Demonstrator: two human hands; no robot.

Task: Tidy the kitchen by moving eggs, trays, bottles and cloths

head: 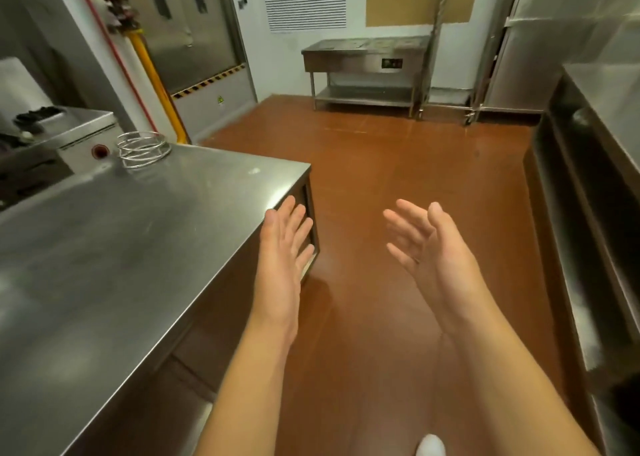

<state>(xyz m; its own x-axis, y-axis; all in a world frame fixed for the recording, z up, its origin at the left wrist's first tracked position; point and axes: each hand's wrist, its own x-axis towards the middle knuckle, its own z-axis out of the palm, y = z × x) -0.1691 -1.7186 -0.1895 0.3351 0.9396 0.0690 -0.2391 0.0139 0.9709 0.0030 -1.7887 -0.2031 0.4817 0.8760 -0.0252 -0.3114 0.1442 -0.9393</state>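
Both my hands are held out in front of me over the brown floor, palms facing each other, and neither holds anything. My left hand (282, 248) has straight fingers and hovers beside the near right corner of the steel counter (121, 248). My right hand (429, 248) is spread with relaxed fingers, about a hand's width to the right of the left one. No eggs, trays, bottles or cloths show in this view.
A wire ring stand (143, 149) sits at the counter's far edge, with a cooker (52, 133) behind it. A steel table (367, 71) stands against the far wall. Steel shelving (588, 213) lines the right side. Brown floor (398, 165) runs between them.
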